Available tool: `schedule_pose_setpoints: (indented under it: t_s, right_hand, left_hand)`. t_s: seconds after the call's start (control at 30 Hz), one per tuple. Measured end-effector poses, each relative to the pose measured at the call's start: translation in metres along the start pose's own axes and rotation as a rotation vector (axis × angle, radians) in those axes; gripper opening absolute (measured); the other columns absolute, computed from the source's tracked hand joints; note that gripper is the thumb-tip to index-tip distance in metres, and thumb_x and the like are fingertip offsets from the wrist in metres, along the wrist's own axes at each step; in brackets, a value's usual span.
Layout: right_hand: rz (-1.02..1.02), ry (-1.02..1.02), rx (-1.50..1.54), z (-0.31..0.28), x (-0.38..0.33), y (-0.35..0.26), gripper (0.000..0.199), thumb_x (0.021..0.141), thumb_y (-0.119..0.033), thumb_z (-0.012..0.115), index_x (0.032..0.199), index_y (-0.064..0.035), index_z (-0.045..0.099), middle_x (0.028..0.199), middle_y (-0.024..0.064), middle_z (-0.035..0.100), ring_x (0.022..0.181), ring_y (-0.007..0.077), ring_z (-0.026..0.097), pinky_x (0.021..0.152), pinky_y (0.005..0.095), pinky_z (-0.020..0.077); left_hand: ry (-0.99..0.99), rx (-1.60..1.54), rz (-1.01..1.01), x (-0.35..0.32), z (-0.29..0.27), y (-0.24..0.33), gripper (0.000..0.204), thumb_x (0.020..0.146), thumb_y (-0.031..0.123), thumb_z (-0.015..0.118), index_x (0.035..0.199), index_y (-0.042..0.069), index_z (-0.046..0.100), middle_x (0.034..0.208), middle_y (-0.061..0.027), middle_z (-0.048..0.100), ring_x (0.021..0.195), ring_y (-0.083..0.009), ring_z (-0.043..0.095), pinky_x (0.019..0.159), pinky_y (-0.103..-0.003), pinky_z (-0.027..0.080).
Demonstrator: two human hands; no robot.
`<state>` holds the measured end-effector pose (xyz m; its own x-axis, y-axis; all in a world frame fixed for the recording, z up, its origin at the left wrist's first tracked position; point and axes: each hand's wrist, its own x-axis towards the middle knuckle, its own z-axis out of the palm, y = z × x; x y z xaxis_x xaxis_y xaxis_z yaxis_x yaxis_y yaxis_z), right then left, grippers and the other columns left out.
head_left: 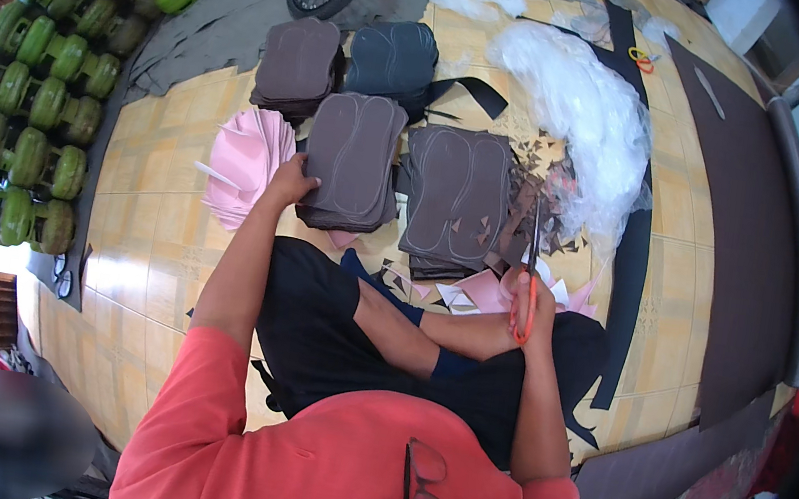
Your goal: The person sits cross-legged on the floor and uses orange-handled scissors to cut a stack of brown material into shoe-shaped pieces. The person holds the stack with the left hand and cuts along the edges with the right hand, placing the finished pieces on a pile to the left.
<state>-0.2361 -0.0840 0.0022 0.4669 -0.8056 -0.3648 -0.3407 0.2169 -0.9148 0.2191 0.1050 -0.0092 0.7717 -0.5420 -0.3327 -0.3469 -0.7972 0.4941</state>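
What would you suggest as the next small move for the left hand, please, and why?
Probably lift the top sheet off the stack of dark brown sole-marked foam sheets: the left hand already rests at its left edge, while the right hand holds orange-handled scissors with nothing visibly between the blades.
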Motion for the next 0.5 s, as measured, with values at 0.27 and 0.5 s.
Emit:
schedule_pose_setpoints:
  t_s: [0.27, 0.5]
  right_hand:
    - [-0.057, -0.005, -0.036, 0.006, 0.000, -0.006, 0.045, 0.097, -0.046, 0.050, 0.078, -0.0053, 0.055, 0.049, -0.0012, 0.044, 0.038, 0.0067, 0.041, 0.036, 0.0225, 0.0323]
    - [0.022, 0.002, 0.053, 0.001, 0.002, -0.003, 0.042, 0.094, -0.046, 0.059, 0.079, -0.0063, 0.058, 0.056, -0.0013, 0.047, 0.041, 0.0072, 0.043, 0.036, 0.0242, 0.0340]
  left_hand:
    - [0.172, 0.148, 0.530, -0.065, 0.038, 0.111, 0.050, 0.083, 0.025, 0.068, 0.123, -0.002, 0.055, 0.108, -0.0275, 0.060, 0.103, -0.0398, 0.059, 0.086, -0.045, 0.048]
    - [0.012, 0.420, 0.321, -0.111, 0.143, 0.166, 0.089, 0.070, 0.041, 0.082, 0.126, -0.014, 0.041, 0.127, -0.0242, 0.049, 0.113, -0.0388, 0.055, 0.092, -0.042, 0.049]
